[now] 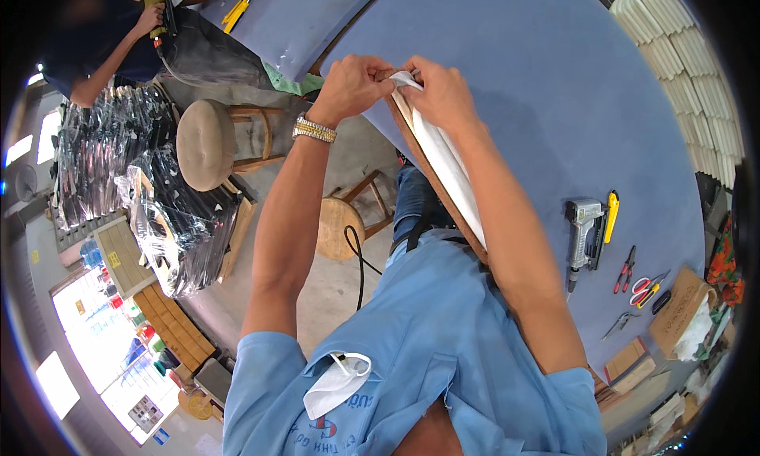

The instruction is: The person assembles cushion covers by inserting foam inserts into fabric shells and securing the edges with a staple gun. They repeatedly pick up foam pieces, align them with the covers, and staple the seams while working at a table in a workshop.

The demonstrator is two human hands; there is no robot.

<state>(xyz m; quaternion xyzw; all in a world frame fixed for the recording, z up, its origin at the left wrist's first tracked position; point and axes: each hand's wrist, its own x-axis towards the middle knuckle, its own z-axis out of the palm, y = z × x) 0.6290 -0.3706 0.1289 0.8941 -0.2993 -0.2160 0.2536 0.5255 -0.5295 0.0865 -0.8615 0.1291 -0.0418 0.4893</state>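
Note:
A long narrow piece with a brown edge strip [445,193] and white padded cloth [448,165] runs along the table's near-left edge, from my hands back to my body. My left hand [352,88], with a watch [314,128] on its wrist, pinches the far end of the piece, its fingertips on the edge. Close beside it, my right hand [440,94] grips the white cloth where it is gathered at that end. The fingertips of both hands nearly meet there. My right forearm hides part of the piece's lower end.
The blue-topped table [554,84] carries a staple gun [584,230], a yellow cutter [611,216], pliers [625,269] and scissors [647,286] on the right. Pale panels [673,68] stand stacked behind. Two stools [207,143] are at left; a co-worker's hand [149,18] holds a tool.

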